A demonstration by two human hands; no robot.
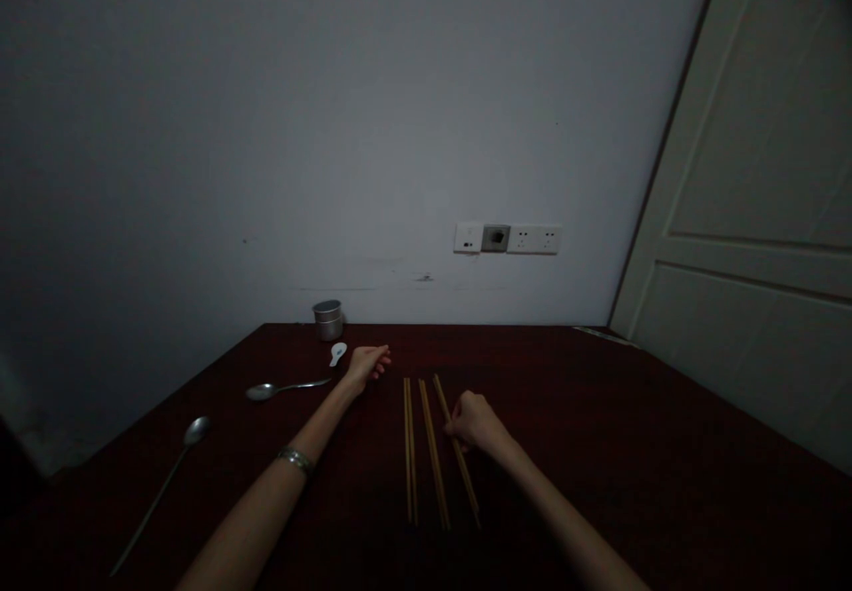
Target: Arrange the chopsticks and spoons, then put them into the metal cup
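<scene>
In the head view, a dark reddish-brown bench (599,431) spreads across the lower part of the frame, its far edge meeting a pale wall (373,130). Just below and right of the centre lie three pairs of wooden chopsticks, side by side and running roughly toward the bottom edge: a left pair (407,449), a middle pair (433,453) and a right pair (465,476), the last tilted most, its upper end leaning left. The right hand (472,421) comes in from the lower right, its grip closed with thumb and fingers on the upper half of the right pair. The left hand (369,366) reaches in from the lower left and sits just above and left of the chopsticks, apart from them, fingers partly curled; whether its grip is open or closed cannot be told. A silvery bracelet (295,460) circles the left wrist.

Left of the left hand, a small white spoon (338,354) lies near its wrist; behind it, against the wall, stands a metal cup (328,321). Further left rests a short metal spoon (272,390), and at lower left a long-handled spoon (158,498) slants. Sockets (523,239) line the wall right of centre; a panelled door (759,174) fills the upper right.
</scene>
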